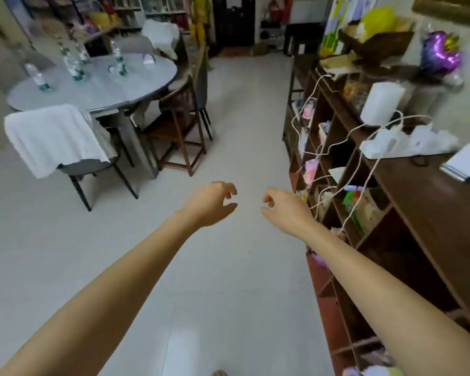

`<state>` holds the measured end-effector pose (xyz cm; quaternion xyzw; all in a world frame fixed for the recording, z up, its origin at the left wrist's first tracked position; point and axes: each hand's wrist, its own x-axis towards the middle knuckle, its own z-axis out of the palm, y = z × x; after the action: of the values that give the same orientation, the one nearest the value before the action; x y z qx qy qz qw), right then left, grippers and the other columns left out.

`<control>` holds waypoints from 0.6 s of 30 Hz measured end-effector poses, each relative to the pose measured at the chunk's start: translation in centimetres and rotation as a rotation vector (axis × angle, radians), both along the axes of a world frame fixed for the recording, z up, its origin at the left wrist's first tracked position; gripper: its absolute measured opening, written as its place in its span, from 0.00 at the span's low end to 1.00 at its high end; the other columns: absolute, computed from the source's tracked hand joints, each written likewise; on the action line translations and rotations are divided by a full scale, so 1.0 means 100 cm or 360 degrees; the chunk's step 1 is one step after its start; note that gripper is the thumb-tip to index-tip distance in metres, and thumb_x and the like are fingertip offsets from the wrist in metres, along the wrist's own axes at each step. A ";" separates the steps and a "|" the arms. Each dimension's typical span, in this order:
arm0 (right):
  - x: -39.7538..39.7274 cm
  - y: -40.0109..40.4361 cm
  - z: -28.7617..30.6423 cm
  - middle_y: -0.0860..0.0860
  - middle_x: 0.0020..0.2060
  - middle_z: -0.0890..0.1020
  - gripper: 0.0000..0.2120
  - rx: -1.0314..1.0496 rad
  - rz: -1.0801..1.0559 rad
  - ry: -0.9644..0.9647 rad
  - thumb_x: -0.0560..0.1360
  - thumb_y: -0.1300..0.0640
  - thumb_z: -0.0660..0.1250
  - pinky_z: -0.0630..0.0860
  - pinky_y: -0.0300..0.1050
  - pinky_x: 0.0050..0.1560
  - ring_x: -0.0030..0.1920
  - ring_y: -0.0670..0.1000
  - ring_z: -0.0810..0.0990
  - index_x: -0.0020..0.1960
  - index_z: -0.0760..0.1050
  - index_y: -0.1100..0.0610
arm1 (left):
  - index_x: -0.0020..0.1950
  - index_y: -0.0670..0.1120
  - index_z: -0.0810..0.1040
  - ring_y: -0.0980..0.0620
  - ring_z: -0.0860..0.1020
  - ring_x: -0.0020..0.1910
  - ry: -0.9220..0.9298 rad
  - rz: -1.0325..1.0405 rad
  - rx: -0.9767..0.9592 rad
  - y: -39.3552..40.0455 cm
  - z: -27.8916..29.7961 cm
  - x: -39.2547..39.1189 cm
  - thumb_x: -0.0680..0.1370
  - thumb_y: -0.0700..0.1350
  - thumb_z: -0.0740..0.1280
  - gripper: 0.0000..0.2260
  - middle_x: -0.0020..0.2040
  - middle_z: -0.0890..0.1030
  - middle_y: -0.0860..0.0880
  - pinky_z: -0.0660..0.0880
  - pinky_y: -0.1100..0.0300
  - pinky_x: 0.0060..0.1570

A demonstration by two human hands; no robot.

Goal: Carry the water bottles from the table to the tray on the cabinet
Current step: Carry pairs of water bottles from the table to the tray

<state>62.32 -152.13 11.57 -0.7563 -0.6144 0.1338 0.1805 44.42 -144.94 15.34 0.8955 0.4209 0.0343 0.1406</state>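
Note:
Several clear water bottles with green labels stand on the round grey table [136,85] at the upper left; one bottle [37,77] is near its left edge, another [72,65] in the middle, another [118,58] further right. My left hand [212,203] and my right hand [282,208] are stretched out over the pale floor, both empty with fingers loosely curled and apart. The dark wooden cabinet [429,191] runs along the right side. A pale flat object [465,161] lies at its right edge; I cannot tell whether it is the tray.
A chair draped with a white cloth [52,137] and a wooden chair [179,123] stand by the table. The cabinet top carries a white cylinder [381,103], a power strip [383,145] with hanging cables, a basket [377,42] and purple balloon [441,54]. Pale floor runs between table and cabinet.

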 end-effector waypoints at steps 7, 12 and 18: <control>-0.066 0.157 0.005 0.51 0.50 0.80 0.11 -0.0066 0.0164 -0.0004 0.77 0.52 0.62 0.75 0.47 0.47 0.49 0.54 0.78 0.57 0.73 0.55 | 0.65 0.48 0.74 0.49 0.78 0.57 0.0003 0.0247 0.0005 0.133 0.010 -0.080 0.79 0.49 0.65 0.16 0.60 0.80 0.50 0.71 0.60 0.49; -0.073 0.263 -0.005 0.51 0.52 0.80 0.12 -0.0086 0.0271 -0.0035 0.76 0.52 0.63 0.72 0.45 0.46 0.51 0.54 0.78 0.57 0.73 0.55 | 0.64 0.48 0.75 0.50 0.78 0.56 -0.0036 0.0392 -0.0036 0.229 -0.009 -0.089 0.78 0.50 0.66 0.15 0.60 0.80 0.50 0.72 0.60 0.49; -0.098 0.408 -0.006 0.51 0.53 0.80 0.12 -0.0133 0.0562 -0.0024 0.77 0.52 0.62 0.73 0.44 0.47 0.51 0.53 0.78 0.58 0.73 0.54 | 0.64 0.48 0.75 0.48 0.78 0.57 -0.0096 0.0764 -0.0126 0.333 -0.020 -0.128 0.78 0.50 0.66 0.15 0.59 0.80 0.49 0.76 0.51 0.55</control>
<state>52.56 -111.32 10.96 -0.6447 -0.7328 0.1831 0.1179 31.67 -111.66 13.34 0.7621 0.6183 0.0769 0.1760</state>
